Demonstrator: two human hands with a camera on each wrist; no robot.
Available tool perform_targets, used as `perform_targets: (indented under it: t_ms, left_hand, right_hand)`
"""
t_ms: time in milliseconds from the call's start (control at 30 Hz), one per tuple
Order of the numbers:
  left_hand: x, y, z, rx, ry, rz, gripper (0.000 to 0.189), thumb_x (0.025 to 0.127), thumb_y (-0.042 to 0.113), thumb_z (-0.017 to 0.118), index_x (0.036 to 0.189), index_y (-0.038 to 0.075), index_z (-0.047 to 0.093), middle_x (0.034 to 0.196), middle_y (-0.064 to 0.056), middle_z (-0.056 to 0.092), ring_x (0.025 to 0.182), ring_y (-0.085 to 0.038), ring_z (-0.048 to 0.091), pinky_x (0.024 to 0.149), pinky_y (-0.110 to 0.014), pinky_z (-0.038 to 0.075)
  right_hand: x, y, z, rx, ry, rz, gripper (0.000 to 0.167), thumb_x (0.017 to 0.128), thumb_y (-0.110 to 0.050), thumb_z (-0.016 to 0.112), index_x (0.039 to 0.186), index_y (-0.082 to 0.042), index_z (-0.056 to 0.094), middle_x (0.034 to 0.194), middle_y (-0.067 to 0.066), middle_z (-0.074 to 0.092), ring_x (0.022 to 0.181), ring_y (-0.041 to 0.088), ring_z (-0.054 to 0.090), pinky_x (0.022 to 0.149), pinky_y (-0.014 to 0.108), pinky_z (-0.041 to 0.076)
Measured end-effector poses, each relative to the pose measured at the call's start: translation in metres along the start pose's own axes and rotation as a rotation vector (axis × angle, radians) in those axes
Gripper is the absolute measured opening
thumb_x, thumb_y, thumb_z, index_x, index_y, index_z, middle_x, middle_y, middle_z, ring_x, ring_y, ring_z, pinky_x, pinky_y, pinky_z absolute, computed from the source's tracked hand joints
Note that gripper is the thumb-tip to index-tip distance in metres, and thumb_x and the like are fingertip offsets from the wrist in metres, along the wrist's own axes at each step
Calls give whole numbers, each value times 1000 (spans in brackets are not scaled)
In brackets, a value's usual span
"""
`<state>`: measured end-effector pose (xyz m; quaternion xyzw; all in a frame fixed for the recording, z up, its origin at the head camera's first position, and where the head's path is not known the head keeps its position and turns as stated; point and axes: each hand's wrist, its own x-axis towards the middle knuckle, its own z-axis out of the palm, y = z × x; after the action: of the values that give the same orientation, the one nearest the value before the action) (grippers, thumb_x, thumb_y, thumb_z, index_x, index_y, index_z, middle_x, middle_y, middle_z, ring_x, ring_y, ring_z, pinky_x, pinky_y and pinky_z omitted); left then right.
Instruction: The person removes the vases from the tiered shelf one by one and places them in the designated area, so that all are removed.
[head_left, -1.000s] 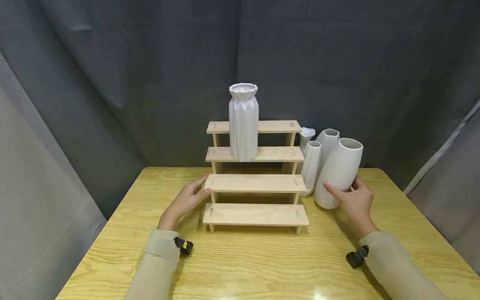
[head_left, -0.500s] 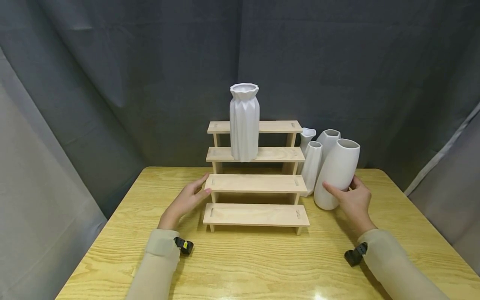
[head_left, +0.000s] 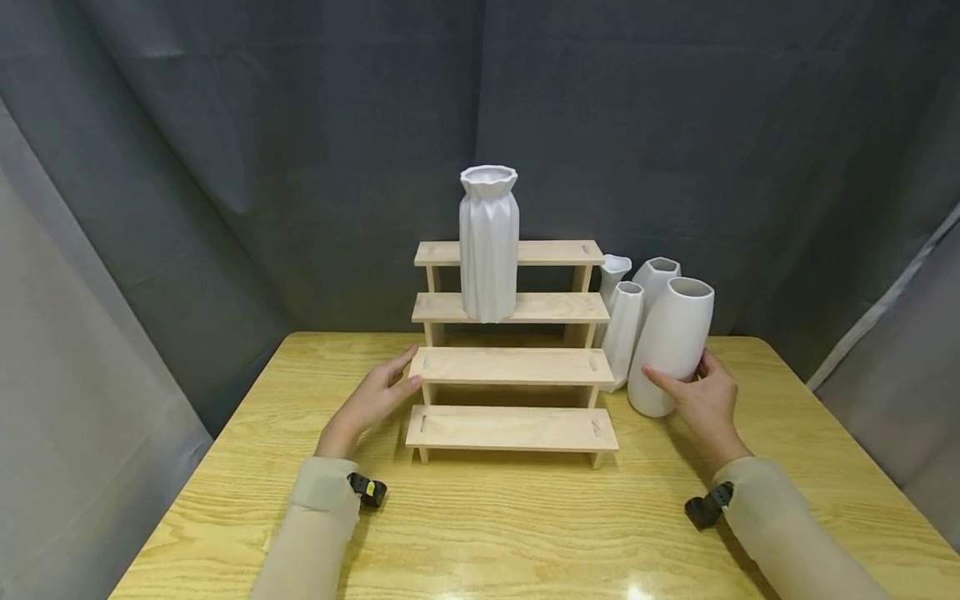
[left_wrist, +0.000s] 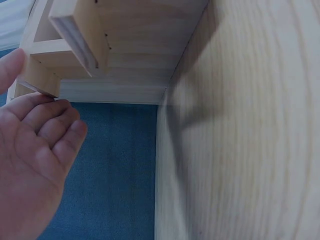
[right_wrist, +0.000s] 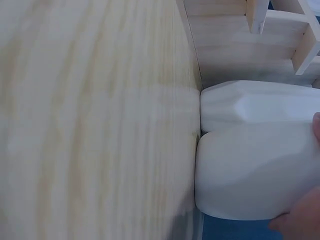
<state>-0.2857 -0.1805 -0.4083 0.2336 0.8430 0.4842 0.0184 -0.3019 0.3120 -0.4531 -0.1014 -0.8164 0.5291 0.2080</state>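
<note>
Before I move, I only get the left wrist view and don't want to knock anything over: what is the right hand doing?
Observer: The right hand holds a smooth white vase.
Operator: Is anything close beside that vase?
Observer: Yes, a slim faceted vase stands between it and the wooden stand.
Operator: And farther back?
Observer: Two more show in part behind those: a flared-rim vase and an angular-mouthed vase.

Rounded vase (head_left: 673,333): looked ceramic, smooth, matt. Fluted vase (head_left: 489,250): looked ceramic, ridged. Stepped stand (head_left: 510,366): was bare-looking, matt wood. Table (head_left: 495,525): was wood-grained, glossy. Backdrop (head_left: 345,167): was matt cloth.
</note>
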Motion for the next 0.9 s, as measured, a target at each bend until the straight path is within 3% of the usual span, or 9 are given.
perform_targets:
  t_ms: [500, 900]
  left_hand:
    - [-1, 2, -1, 21, -1, -6, 60, 104, 18, 52, 154, -2, 25, 158, -21, 23, 142, -42, 26, 116, -49, 24]
    - [2, -3, 1, -10, -4, 7, 60, 104, 17, 53, 154, -2, 24, 159, -19, 21, 144, -38, 22, 117, -47, 21]
  right_hand:
    - [7, 0, -6, -58, -99, -69, 94, 77, -44, 84, 149, -3, 39, 145, 19, 47, 130, 36, 46, 106, 56, 40]
    - [11, 3, -9, -60, -96, -75, 92, 76, -43, 85, 147, -3, 42, 141, 20, 51, 126, 34, 49, 104, 54, 42]
